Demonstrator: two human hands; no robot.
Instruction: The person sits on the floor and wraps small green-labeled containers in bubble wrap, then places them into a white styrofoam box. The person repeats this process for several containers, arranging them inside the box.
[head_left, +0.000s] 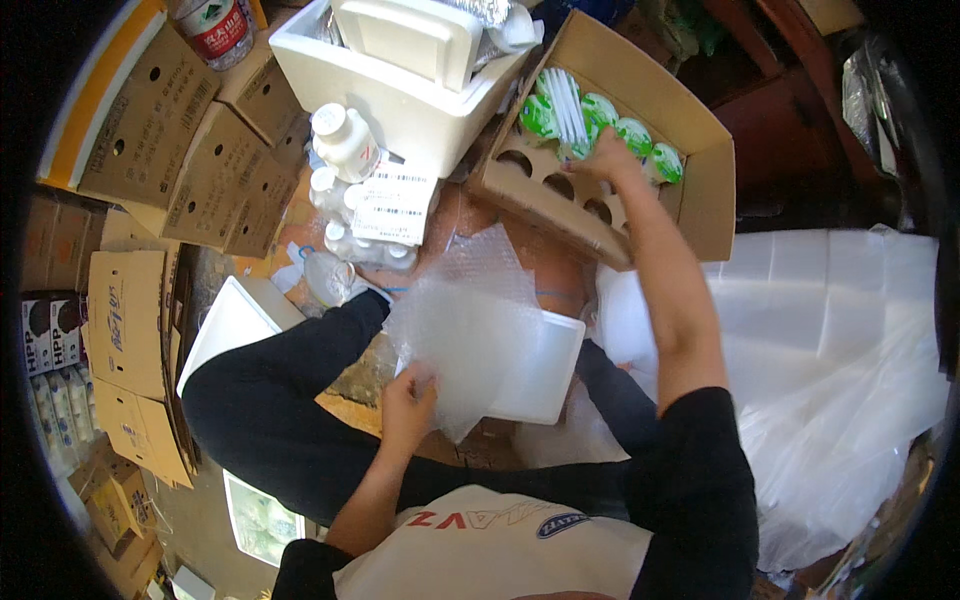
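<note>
My left hand (409, 397) pinches the lower left edge of a sheet of bubble wrap (472, 330), which lies over a white foam box (551, 367) between my legs. My right hand (609, 159) reaches into an open cardboard box (694, 172) at the upper right. Its fingers are at a row of green-lidded cups (634, 136), beside a bundle of white wrapped straws (568, 109); whether they grip a cup cannot be told. Round holes (556, 185) show in the box's cardboard insert nearer to me.
A large white foam box (390, 90) stands ahead, with white plastic bottles (349, 142) and printed labels (394, 206) before it. Cardboard cartons (217, 172) are stacked at the left. Wrapped white plastic sheeting (817, 337) fills the right side. Another foam box (262, 517) is at the lower left.
</note>
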